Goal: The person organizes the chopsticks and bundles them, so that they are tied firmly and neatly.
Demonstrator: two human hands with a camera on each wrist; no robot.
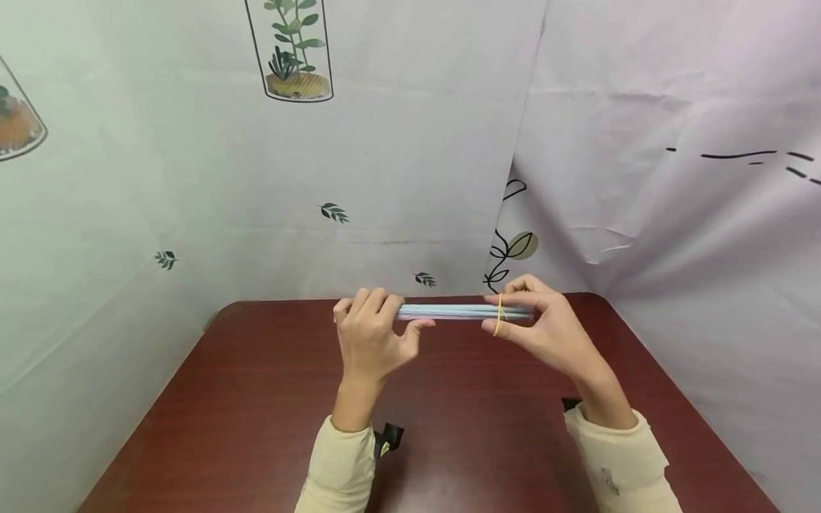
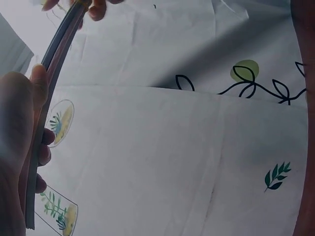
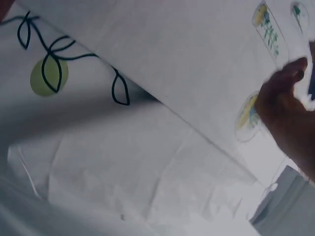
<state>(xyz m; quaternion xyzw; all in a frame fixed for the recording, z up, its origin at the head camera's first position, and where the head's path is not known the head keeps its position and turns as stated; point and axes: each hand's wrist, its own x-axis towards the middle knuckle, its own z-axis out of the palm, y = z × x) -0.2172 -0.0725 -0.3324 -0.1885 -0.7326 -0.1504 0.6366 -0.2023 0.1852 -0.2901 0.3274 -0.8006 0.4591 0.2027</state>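
Note:
A bundle of slim, pale blue and pinkish straws (image 1: 449,311) is held level above the table's far edge. My left hand (image 1: 374,331) grips its left end, fingers wrapped over it and thumb reaching along the underside. At the other end, a yellow rubber band (image 1: 499,315) is stretched around the bundle by the thumb and fingers of my right hand (image 1: 545,320). In the left wrist view the bundle (image 2: 51,64) runs steeply past my left hand (image 2: 19,113), with right-hand fingertips at its top. The right wrist view shows part of a hand (image 3: 285,105); which one is unclear.
Beneath both arms lies a dark red-brown table (image 1: 256,399) with rounded far corners. White hanging cloth (image 1: 410,157), printed with plants and jars, surrounds it at the back and sides. Small black straps (image 1: 388,436) show by the cuffs.

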